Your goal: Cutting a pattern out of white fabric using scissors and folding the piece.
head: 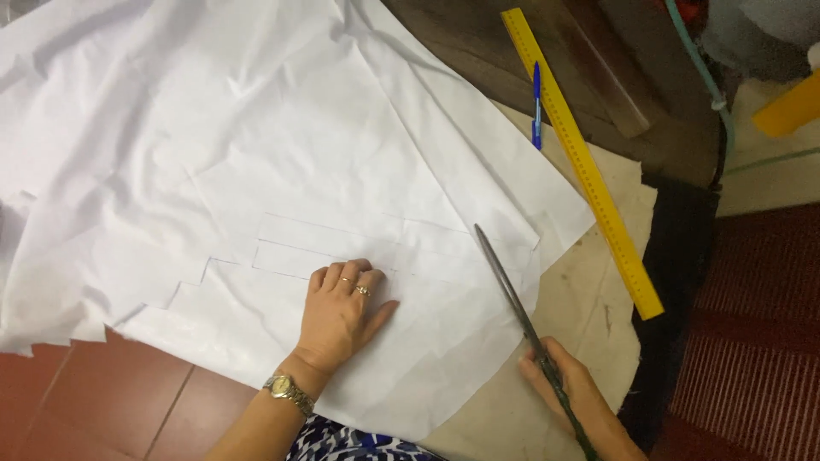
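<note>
A large white cloth (256, 145) lies spread over the surface, with faint drawn lines forming a long rectangle near its middle. My left hand (344, 309) rests flat on the cloth just below those lines, fingers curled, with rings and a wristwatch on it. My right hand (568, 393) grips the handles of long dark scissors (512, 294). The blades point up and left over the cloth's lower right part, their tip close to the drawn lines.
A long yellow ruler (585, 162) lies diagonally at the right, with a blue pen (536, 107) beside it on the cloth's edge. A beige sheet (589, 299) sits under the cloth. Red floor tiles (94, 401) show at the lower left, and dark boards at the top right.
</note>
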